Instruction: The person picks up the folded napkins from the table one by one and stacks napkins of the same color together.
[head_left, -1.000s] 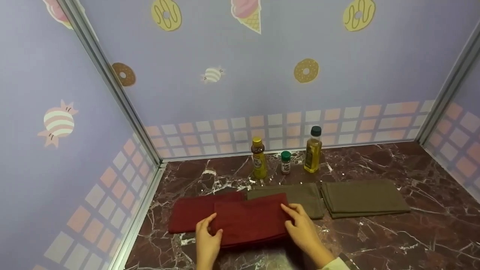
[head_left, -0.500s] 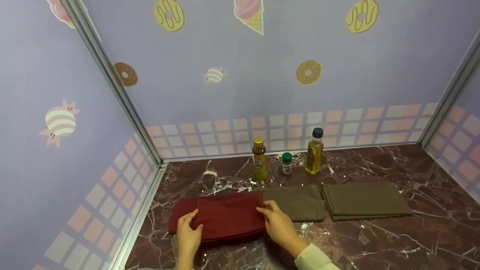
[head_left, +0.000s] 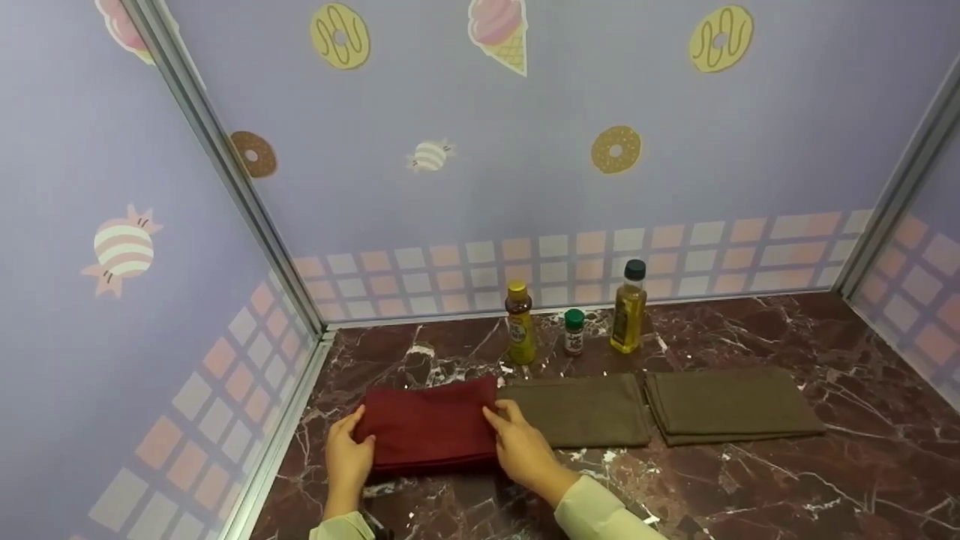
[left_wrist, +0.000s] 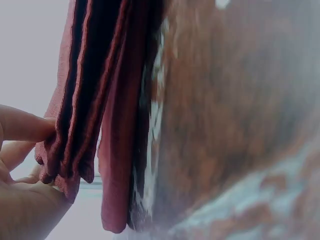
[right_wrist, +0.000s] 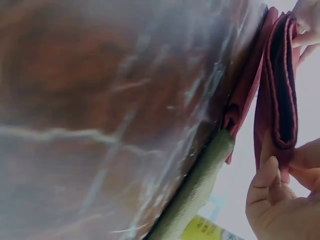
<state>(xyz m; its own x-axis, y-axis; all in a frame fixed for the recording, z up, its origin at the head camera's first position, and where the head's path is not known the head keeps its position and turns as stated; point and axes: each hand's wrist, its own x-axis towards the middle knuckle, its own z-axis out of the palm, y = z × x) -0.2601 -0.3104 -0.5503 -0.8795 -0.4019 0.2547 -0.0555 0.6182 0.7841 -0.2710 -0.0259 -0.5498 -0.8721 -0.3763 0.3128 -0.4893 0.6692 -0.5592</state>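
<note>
Both hands hold a folded dark red cloth (head_left: 431, 424) by its short ends, my left hand (head_left: 348, 457) at the left end and my right hand (head_left: 526, 450) at the right. Thumb and fingers pinch its layered edges in both wrist views. Just under it lies a second folded red cloth (left_wrist: 117, 180), hidden from the head view by the held one; a narrow gap shows between the two in the right wrist view. A folded olive-green cloth (head_left: 585, 412) lies right beside, close to my right fingertips.
Another folded olive cloth (head_left: 735, 405) lies further right. Behind stand a yellow-capped bottle (head_left: 520, 330), a small green-capped shaker (head_left: 574, 334) and a dark-capped oil bottle (head_left: 628, 311). Patterned walls (head_left: 450, 202) enclose the marble-look tabletop (head_left: 750, 495).
Both hands have carried the red cloth leftward, off the olive cloth and over the lower red one, which it now covers in the head view. The bottles and olive cloths stay put.
</note>
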